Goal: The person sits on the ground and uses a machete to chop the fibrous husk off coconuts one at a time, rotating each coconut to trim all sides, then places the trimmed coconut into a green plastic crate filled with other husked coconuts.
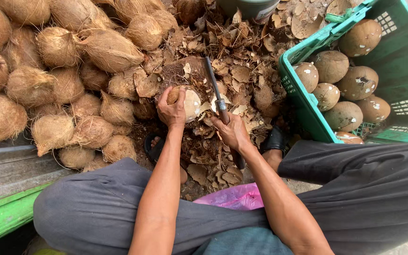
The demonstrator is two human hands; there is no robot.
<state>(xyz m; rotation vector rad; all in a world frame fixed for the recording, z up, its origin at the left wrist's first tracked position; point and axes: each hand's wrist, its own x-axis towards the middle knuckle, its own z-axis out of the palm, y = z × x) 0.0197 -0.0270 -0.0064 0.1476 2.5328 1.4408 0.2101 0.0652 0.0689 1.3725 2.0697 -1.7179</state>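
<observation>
Left hand [172,112] clamps half-peeled coconut [187,101] on the stump at frame centre; right hand [233,133] grips the knife [216,94], blade at 3 o'clock of it; best short shaving cuts, away from fingers

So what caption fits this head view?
Left hand steadies a coconut while right hand holds a knife.

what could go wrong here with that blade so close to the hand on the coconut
The left hand steadies the partly peeled coconut right beside the knife held by the right hand; a slip off the hard shell could cut those fingers. A bare foot in a sandal sits just below the work, where a glancing stroke might land. Loose husk scraps could let the coconut roll.
</observation>
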